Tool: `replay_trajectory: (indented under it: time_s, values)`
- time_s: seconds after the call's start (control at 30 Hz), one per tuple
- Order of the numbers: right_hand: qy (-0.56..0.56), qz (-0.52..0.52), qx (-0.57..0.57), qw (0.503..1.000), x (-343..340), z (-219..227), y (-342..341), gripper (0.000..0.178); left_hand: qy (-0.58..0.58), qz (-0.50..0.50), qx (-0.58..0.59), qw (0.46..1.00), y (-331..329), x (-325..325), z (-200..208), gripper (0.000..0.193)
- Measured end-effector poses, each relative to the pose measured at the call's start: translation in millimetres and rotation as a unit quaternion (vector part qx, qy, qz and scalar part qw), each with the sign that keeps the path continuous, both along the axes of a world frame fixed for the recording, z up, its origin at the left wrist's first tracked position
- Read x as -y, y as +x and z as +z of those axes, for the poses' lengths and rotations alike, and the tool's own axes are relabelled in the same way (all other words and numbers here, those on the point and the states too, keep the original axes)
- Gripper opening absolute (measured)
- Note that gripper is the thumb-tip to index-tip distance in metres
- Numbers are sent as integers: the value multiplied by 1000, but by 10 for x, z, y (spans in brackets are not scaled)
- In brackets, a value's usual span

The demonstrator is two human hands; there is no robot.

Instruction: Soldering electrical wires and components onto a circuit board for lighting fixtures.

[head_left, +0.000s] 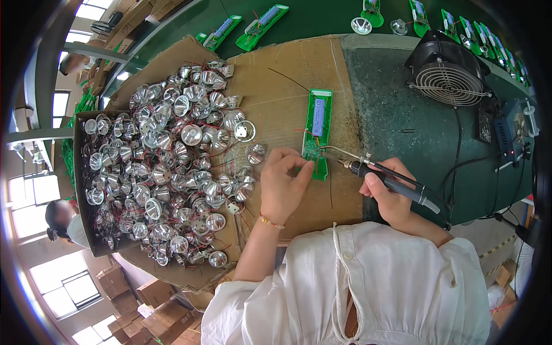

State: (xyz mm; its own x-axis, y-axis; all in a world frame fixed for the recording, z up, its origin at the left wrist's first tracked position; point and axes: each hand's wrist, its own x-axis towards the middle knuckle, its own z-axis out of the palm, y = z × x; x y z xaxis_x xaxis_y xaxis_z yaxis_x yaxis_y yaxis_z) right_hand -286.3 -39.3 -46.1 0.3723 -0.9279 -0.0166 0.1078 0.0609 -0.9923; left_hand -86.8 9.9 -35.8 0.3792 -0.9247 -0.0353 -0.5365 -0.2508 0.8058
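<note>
Left hand (282, 184) fingers pinching green circuit board (318, 133) lying flat on cardboard surface (287, 86); right hand (391, 195) gripping soldering iron (379, 175), tip touching board. Shiny metal reflector cones (167, 167) piling left; black fan (448, 72) behind.

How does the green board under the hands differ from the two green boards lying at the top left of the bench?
The green board under the hands lies on brown cardboard, running up and down in the picture; the two boards at top left lie on the dark green bench, slanted. The left hand pinches the near board's lower end and the right hand holds a soldering iron to it; the far boards are untouched. All carry a blue cylindrical cell.
</note>
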Motion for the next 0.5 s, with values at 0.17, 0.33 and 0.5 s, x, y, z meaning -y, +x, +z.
replay_trajectory:
  time_s: [0.17,0.33,0.5]
  values:
    - [-14,13,-25,1000,1,-22,6,15,27,1,2,1000,-9,21,36,11]
    - [-2,10,-35,999,-9,1,-12,15,-23,-10,30,999,8,20,-42,10]
    - [-22,-5,-17,1000,-8,34,-80,16,-6,0,9,1000,7,22,-27,10]
